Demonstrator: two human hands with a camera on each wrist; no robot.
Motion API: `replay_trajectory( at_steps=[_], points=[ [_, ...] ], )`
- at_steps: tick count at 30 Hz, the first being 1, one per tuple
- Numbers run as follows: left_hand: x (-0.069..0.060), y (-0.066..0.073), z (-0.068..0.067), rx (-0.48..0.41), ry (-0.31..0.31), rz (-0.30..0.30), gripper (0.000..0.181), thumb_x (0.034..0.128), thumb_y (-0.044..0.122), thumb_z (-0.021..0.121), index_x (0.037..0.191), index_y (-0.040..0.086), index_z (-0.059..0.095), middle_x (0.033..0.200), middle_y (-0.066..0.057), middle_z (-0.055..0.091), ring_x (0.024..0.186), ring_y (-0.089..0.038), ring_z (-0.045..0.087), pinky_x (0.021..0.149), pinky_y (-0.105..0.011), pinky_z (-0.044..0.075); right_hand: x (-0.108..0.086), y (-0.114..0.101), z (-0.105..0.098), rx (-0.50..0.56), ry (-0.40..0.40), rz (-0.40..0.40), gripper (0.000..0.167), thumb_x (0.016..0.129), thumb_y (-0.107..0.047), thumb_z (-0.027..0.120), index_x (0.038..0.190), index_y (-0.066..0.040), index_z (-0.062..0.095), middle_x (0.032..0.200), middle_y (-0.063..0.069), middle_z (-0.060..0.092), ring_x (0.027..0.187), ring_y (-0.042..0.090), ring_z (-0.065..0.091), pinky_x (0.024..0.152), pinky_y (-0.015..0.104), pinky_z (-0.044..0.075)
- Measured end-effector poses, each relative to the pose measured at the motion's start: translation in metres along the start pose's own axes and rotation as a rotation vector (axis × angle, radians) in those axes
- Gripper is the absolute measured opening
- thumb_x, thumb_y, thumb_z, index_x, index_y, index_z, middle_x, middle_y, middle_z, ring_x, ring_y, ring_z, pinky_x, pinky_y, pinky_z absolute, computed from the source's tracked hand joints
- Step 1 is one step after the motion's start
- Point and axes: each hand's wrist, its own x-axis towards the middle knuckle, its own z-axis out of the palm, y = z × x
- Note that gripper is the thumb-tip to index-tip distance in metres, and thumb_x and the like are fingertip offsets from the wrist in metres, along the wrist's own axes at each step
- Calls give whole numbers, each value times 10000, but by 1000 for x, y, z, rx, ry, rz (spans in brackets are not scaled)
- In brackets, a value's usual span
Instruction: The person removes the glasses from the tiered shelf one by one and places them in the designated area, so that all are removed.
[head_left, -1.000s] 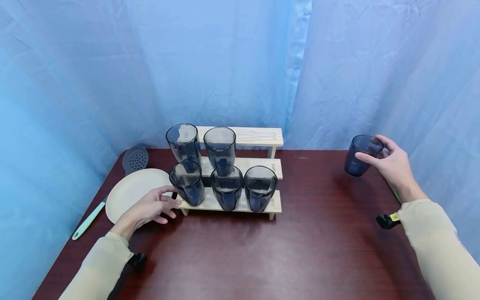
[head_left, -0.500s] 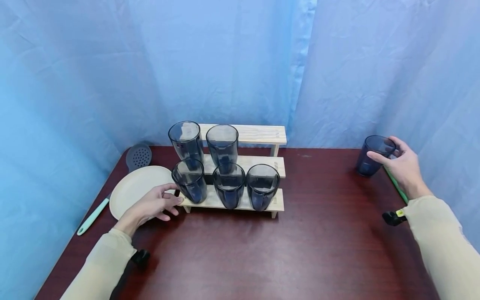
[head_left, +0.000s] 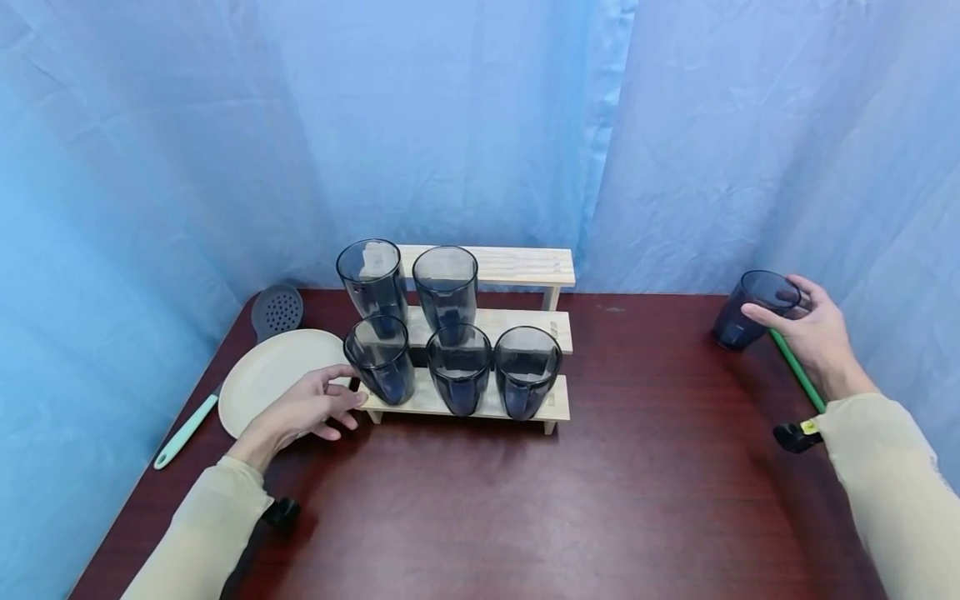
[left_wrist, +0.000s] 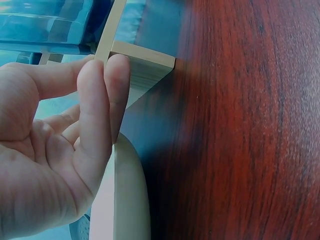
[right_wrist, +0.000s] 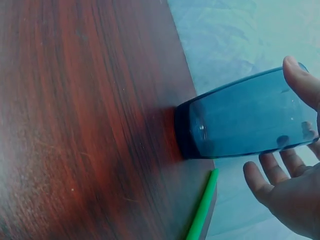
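At the back and sides, a pale blue curtain (head_left: pixel 450 125). Before it, a red-brown wood-grain table (head_left: pixel 480 500). Left of centre stands a three-tier wooden rack (head_left: pixel 525 263); beside its left end, a cream plate (head_left: pixel 262 371).

Left hand (head_left: pixel 303 408): thumb and finger pinch the left end of the lowest shelf (head_left: pixel 422 392), presumably to steady it. Right hand (head_left: pixel 817 337): thumb on one side, fingers on the other, gripping a smoky-blue tumbler (head_left: pixel 737 321) near its mouth.

That tumbler is off the rack, well to its right near the table's far edge, slightly tilted in the head view; base touching or just above the wood, cannot tell which. Judged setting-down nearly done, letting go not.

Five matching tumblers on the rack: front-left (head_left: pixel 381 367), front-middle (head_left: pixel 459 379) and front-right (head_left: pixel 527 379) on the lowest shelf, back-left (head_left: pixel 372 287) and back-right (head_left: pixel 446 292) on the middle one, all untouched by the right hand.

Smaller: perforated skimmer (head_left: pixel 277 312) behind the plate; mint handle (head_left: pixel 186 432) at the plate's near-left side, any join hidden; slim green rod (head_left: pixel 798 375) beside the right hand, partly covered.
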Motion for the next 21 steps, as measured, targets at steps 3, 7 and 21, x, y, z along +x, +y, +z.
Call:
replay_trajectory(
  at_steps=[3,7,21],
  points=[
    [1,1,-1,-1,4,-9,697,984,224,688,1532,22,308,1137,-171,674,785,-221,691,566,-331,585,0,-1,0,-26,-5,-12,910,947,-369,728,1636,-286,139,1528,207,277,1126,69,436,740,57,455],
    [1,2,-3,-3,7,-14,685,987,217,685,1529,29,311,1139,-170,671,785,-215,691,567,-326,583,-1,-4,1,-11,-3,-14,910,948,-347,732,1637,-261,144,1473,182,315,1030,21,457,718,85,487],
    [0,-2,-2,-26,-6,8,716,981,220,690,1536,16,287,1146,-173,672,781,-219,691,558,-319,581,0,5,8,88,43,-14,904,934,-273,757,1627,-303,176,1398,71,382,1002,0,491,690,122,523]
  ],
)
